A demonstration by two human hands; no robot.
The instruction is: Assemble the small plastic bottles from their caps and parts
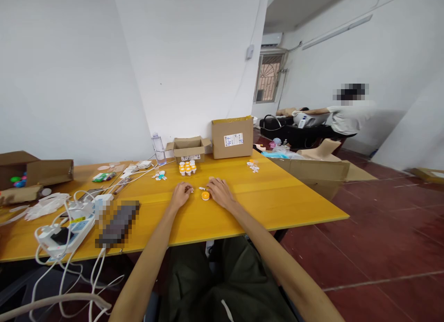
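Note:
My left hand (181, 195) is closed in a pinch above the table, with a small white piece (192, 190) showing at its fingertips, too small to name. Facing it, my right hand (221, 193) rests with fingers stretched out and curved down to the tabletop; nothing shows in its grasp. Between both hands lies an orange round cap-like piece with a white base (205, 196), beside the right hand. Just behind it sits a small white piece (201, 188). Farther back, several orange-and-white small containers (188, 168) stand grouped together.
Small white and teal parts (160, 175) lie left, and white parts (253, 166) lie right. Behind stand an open carton (188, 152), a larger box (232, 139) and a bottle (158, 148). Leftward are a power strip (81, 227) with cables and a blurred dark object (118, 224). Another person (347, 116) sits farther right.

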